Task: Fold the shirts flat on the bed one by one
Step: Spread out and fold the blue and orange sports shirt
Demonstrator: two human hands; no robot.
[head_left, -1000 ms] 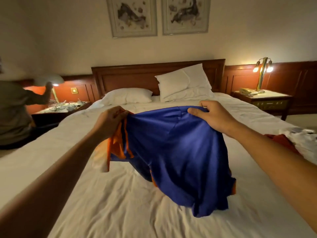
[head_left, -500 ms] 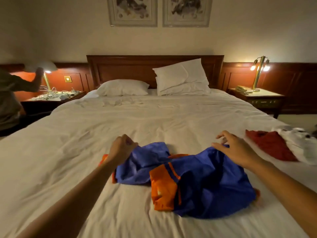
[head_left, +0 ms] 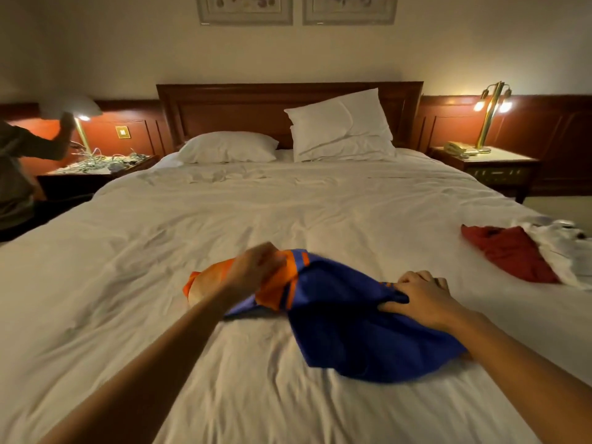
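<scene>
A blue shirt with orange sleeves and stripes (head_left: 346, 328) lies crumpled on the white bed (head_left: 224, 219), near its foot. My left hand (head_left: 253, 267) grips the orange sleeve part at the shirt's left and lifts it slightly; the hand is blurred. My right hand (head_left: 419, 296) lies on the shirt's right side with fingers curled into a bunch of blue cloth. A red shirt (head_left: 509, 254) and a white garment (head_left: 563, 248) lie in a heap at the bed's right edge.
Two white pillows (head_left: 339, 126) lean at the wooden headboard. Nightstands with lit lamps stand on both sides; the left nightstand (head_left: 96, 168) holds tangled cables. Another person (head_left: 19, 174) stands at the left lamp.
The shirt dropped from held-up in the air onto the bed. My left hand has now taken the orange sleeve and lifted it; my right hand closed on the blue cloth.
</scene>
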